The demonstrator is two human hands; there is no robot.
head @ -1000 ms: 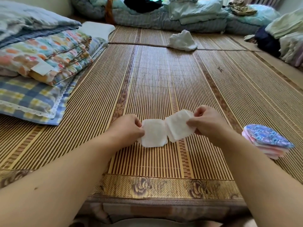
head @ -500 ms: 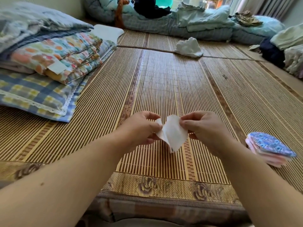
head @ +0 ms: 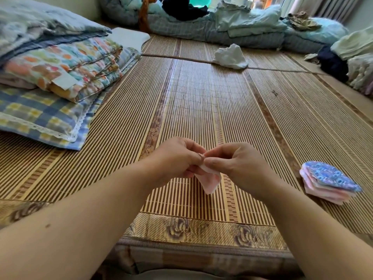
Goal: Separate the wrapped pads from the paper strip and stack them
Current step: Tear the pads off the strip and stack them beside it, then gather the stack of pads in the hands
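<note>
The folded pair (head: 210,181) of pale, white-to-pink square wrapped pads is held in the air just above the near centre of the striped brown bamboo mat (head: 201,102), hanging corner-down below the fingertips. The left hand (head: 177,158) and right hand (head: 239,163) meet over its top edge. Each pinches it between thumb and forefinger, and the fingertips of the two hands touch.

One second earlier the two squares are spread side by side between hands held apart. Half a second earlier they are swung together into a V. Now they are closed face to face and the hands have come together.

To the right, on the mat and well apart from the hands, lies a stack (head: 329,181) of flat wrapped pads, a blue-patterned wrapper on top and pink ones beneath. It is unmoved, and its print is too blurred to read.

At far left, folded floral quilts (head: 66,61) bear a plain white tag (head: 64,81) with no legible lettering and rest on a blue-and-yellow checked pillow (head: 40,116). Farther back on the mat is a crumpled white cloth (head: 230,56).
</note>
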